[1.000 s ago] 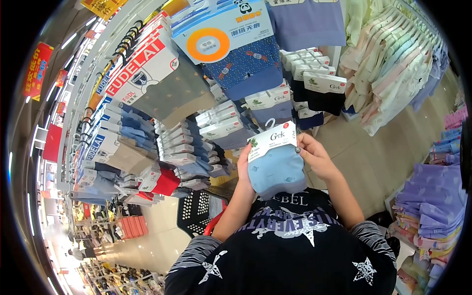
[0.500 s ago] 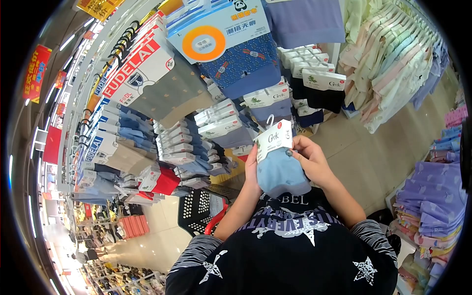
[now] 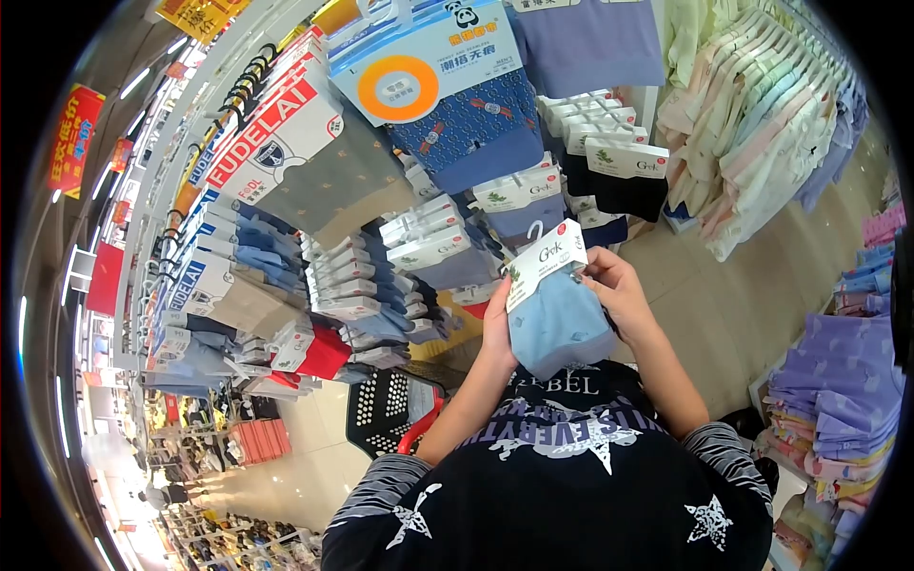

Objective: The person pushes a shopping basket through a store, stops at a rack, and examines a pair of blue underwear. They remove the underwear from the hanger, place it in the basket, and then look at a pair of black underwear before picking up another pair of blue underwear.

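Between my two hands, in front of my chest, is a pack of light blue underwear (image 3: 560,328) with a white card header and a clear hook at its top. My left hand (image 3: 497,324) grips its left edge, the fingers mostly behind it. At the upper right, my right hand (image 3: 617,290) holds the pack, thumb on the front by the card's lower edge. The pack is tilted, its card leaning up to the right. Just beyond it hang similar packs with white cards (image 3: 519,190) on the rack.
A rack of hanging underwear packs (image 3: 333,181) fills the left and front. Small garments on hangers (image 3: 762,124) hang at the upper right. Folded purple clothes (image 3: 838,381) are stacked at the right edge. A black basket with a red handle (image 3: 386,409) stands below left on the tiled floor.
The pack has shifted slightly right and up and turned, so that more of its blue patterned front faces me. Both hands have moved with it, still holding on.
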`<state>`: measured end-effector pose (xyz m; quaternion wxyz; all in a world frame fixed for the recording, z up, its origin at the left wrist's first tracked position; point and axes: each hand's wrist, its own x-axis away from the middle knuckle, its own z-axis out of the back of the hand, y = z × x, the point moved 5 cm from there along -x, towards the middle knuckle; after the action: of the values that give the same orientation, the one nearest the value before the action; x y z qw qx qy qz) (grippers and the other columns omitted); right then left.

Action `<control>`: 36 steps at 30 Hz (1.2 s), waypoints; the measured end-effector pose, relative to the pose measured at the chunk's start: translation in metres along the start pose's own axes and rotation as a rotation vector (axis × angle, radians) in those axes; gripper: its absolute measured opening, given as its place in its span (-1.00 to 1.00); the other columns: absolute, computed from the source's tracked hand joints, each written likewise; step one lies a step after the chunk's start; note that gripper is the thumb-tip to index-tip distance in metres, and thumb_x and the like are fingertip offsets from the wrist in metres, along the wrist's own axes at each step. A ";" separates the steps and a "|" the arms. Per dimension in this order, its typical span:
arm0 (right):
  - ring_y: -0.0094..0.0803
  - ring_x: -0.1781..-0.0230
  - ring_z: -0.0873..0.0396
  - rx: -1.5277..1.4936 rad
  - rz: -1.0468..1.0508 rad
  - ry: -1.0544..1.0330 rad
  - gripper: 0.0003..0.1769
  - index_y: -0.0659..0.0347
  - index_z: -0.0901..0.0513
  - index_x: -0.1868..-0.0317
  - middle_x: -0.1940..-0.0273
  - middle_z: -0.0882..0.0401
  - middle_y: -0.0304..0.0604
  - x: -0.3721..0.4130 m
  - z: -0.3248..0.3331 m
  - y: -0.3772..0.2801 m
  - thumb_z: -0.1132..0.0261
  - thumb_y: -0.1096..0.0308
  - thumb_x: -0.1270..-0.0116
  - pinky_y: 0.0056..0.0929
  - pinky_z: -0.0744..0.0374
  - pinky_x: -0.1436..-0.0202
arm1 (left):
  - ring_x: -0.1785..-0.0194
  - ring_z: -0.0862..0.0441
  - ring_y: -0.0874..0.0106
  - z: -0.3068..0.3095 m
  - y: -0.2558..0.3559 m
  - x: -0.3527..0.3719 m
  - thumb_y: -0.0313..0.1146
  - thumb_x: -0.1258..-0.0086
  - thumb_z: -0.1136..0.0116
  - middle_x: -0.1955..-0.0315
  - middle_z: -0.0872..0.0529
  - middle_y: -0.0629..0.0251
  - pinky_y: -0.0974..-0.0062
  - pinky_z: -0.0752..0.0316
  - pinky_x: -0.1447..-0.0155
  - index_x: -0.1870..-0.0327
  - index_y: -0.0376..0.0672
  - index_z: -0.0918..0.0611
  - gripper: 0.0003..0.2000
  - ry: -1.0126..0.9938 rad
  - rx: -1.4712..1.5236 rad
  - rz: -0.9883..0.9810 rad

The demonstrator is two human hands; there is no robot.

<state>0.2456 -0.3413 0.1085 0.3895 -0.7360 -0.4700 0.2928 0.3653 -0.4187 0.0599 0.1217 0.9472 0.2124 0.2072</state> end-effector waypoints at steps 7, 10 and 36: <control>-0.66 0.23 -0.40 0.065 0.015 0.007 -0.75 0.25 -0.43 0.20 0.26 -0.46 -0.33 0.001 0.006 -0.010 -0.26 0.42 -0.12 -0.66 -0.37 0.12 | 0.07 -0.54 0.29 -0.009 0.008 0.003 -0.17 -0.36 0.20 0.07 -0.53 0.08 0.42 -0.45 -0.01 -0.05 -0.30 -0.39 -0.60 0.070 -0.102 -0.033; -0.67 0.20 -0.40 0.176 -0.015 -0.020 -0.72 0.29 -0.45 0.16 0.24 -0.47 -0.32 0.004 0.001 -0.010 -0.27 0.41 -0.13 -0.65 -0.38 0.13 | 0.11 -0.55 0.34 -0.008 0.026 0.006 -0.22 -0.34 0.15 0.12 -0.55 0.11 0.46 -0.46 0.04 0.01 -0.30 -0.41 -0.66 0.105 -0.287 -0.250; -0.51 0.07 -0.40 0.109 0.014 0.224 -0.62 0.32 -0.39 -0.03 0.09 -0.47 -0.17 0.004 0.029 0.004 -0.17 0.39 -0.21 -0.51 -0.40 0.03 | 0.14 -0.53 0.52 -0.032 0.034 0.021 -0.54 -0.20 -0.08 0.19 -0.58 0.23 0.60 -0.39 0.02 0.07 -0.33 -0.42 -0.73 -0.015 -0.752 -0.446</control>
<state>0.2259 -0.3298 0.0898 0.4768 -0.7452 -0.4017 0.2365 0.3808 -0.4350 0.1060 0.5014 0.7695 0.3207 0.2317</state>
